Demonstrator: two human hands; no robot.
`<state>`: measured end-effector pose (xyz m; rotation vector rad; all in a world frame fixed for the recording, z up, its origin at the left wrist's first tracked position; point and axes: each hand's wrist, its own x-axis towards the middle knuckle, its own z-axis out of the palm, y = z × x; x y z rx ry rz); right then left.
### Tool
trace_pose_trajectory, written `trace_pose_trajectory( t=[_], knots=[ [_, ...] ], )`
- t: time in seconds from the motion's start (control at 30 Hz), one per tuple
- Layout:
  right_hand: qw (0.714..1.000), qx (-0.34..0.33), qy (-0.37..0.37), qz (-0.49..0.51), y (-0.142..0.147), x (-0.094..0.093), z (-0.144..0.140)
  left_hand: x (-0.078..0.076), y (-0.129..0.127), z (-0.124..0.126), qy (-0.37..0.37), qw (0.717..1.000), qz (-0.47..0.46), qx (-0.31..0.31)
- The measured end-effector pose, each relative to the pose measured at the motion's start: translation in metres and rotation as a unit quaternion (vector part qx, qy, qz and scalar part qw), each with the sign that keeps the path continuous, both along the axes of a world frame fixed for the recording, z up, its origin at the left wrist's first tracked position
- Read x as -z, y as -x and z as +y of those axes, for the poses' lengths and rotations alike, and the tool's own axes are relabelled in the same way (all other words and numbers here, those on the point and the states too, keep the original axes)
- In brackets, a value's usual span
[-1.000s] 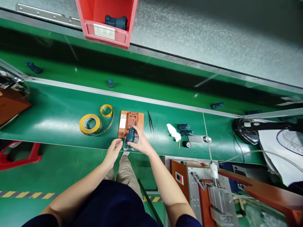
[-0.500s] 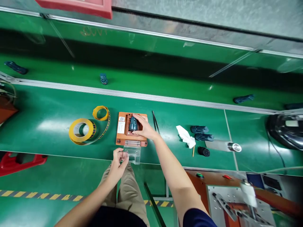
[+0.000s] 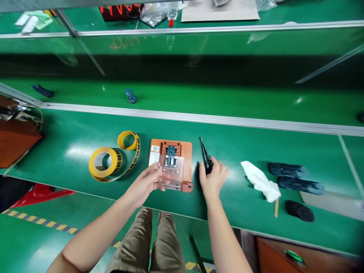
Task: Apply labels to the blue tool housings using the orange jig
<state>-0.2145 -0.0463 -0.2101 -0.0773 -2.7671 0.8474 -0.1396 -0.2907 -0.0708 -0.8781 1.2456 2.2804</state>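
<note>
Meanwhile left hand (image 3: pixel 146 182) sat loosely spread at clear lid (image 3: pixel 178 172) on jig (image 3: pixel 187 151); right hand (image 3: pixel 214 176) clamped tweezers (image 3: pixel 204 149).

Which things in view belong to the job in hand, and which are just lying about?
Likely in the job:
orange fixture
blue part in it
clear cover, by the left hand
tweezers, at the right hand
perhaps the yellow roll

Seemingly lying about:
white wipe
black cylinder
</note>
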Motion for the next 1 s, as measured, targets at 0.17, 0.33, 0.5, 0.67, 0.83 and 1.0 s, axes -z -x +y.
trace_pose_trajectory(
  t=[0.17, 0.33, 0.5, 0.67, 0.83, 1.0],
  knots=[
    [1.0, 0.013, -0.003, -0.004, -0.003, 0.018, 0.001, 0.01, 0.019, -0.038, 0.332, 0.932, 0.086, 0.113],
    [0.999, 0.032, 0.025, 0.001, -0.002, 0.021, 0.005, 0.024, 0.066, -0.098, 0.738, 0.628, 0.173, 0.175],
    [0.974, 0.085, 0.208, -0.022, -0.006, 0.0, 0.009, 0.045, 0.097, -0.119, 0.723, 0.639, 0.095, 0.245],
    [0.803, 0.064, 0.582, -0.112, 0.002, -0.045, -0.006, 0.033, 0.066, -0.123, 0.591, 0.788, 0.158, 0.068],
    [0.735, -0.071, 0.651, -0.179, 0.016, -0.076, -0.055, 0.029, 0.034, -0.113, 0.437, 0.887, 0.136, -0.062],
    [0.709, -0.191, 0.627, -0.26, 0.033, -0.095, -0.124, 0.031, 0.025, -0.105, 0.421, 0.892, 0.114, -0.116]
  ],
)
